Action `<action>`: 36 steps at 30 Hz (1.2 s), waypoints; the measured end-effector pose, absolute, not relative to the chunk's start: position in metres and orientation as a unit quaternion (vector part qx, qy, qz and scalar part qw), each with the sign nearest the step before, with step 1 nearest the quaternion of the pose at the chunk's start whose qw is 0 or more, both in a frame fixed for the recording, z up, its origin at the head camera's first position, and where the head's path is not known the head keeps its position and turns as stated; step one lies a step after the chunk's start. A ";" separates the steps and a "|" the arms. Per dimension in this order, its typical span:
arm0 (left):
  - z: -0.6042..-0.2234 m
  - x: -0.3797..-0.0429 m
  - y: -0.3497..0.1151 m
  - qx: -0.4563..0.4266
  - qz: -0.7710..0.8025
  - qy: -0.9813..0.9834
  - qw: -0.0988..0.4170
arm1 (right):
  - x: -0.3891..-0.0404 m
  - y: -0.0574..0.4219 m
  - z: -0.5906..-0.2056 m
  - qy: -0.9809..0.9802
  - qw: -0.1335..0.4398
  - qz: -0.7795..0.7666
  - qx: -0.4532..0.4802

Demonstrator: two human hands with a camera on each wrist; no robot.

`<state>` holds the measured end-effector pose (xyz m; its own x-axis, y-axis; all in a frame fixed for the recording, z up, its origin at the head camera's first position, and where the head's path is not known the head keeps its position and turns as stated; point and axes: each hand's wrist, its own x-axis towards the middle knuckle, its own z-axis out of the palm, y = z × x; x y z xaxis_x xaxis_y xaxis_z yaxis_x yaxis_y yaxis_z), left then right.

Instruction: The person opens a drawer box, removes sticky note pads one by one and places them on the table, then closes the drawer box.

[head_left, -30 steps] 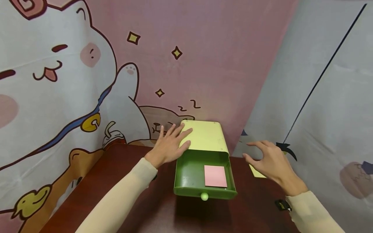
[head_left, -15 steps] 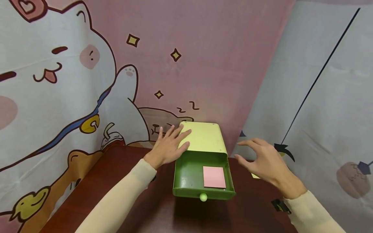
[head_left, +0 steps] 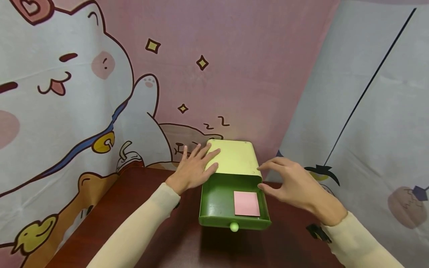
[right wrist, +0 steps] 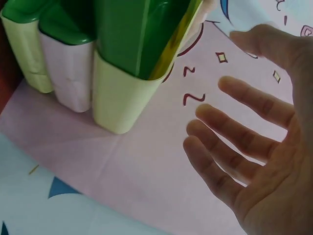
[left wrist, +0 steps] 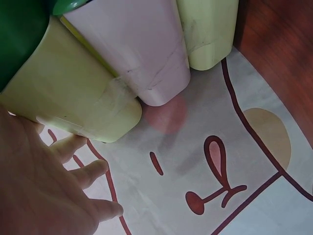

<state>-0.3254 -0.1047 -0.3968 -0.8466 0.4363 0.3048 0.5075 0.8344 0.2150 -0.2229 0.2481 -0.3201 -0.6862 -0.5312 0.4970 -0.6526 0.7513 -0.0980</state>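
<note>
A small drawer cabinet (head_left: pixel 234 158) with a pale yellow top stands against the wall cloth. Its green top drawer (head_left: pixel 218 201) is pulled out towards me and has a round light-green knob (head_left: pixel 234 226). Inside, at the right, lies a square pink sticky-note pad (head_left: pixel 247 204). My left hand (head_left: pixel 191 173) rests with spread fingers on the cabinet's upper left edge. Beside the cabinet's right edge, my right hand (head_left: pixel 298 186) holds nothing, thumb and fingers apart. From the right wrist view, a gap shows between its fingertips and the cabinet.
Below the top tier, the left wrist view shows a pink drawer unit (left wrist: pixel 142 54) and another pale yellow one (left wrist: pixel 208 34). Everything stands on a dark red-brown table (head_left: pixel 144 216). A cartoon-printed cloth (head_left: pixel 254 74) hangs behind and at both sides.
My right hand has moved left to the cabinet's right edge. It now covers the spot where a yellow piece showed on the table. My left hand keeps its place.
</note>
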 end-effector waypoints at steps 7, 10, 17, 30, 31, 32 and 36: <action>-0.398 -0.326 -0.106 -0.248 -0.149 -0.949 0.127 | -0.224 0.230 -0.310 -0.910 0.174 0.098 0.363; -0.400 -0.326 -0.107 -0.246 -0.150 -0.949 0.127 | -0.224 0.223 -0.308 -0.917 0.145 0.083 0.363; -0.400 -0.326 -0.107 -0.244 -0.154 -0.950 0.124 | -0.228 0.210 -0.308 -0.917 0.108 0.055 0.380; -0.399 -0.327 -0.106 -0.243 -0.152 -0.949 0.129 | -0.237 0.192 -0.311 -0.907 0.022 0.030 0.420; -0.399 -0.327 -0.106 -0.243 -0.152 -0.950 0.128 | -0.237 0.191 -0.311 -0.907 0.020 0.028 0.420; -0.399 -0.328 -0.105 -0.243 -0.152 -0.950 0.127 | -0.237 0.190 -0.312 -0.907 0.018 0.026 0.420; -0.399 -0.328 -0.104 -0.244 -0.150 -0.950 0.124 | -0.239 0.187 -0.313 -0.910 0.003 0.023 0.413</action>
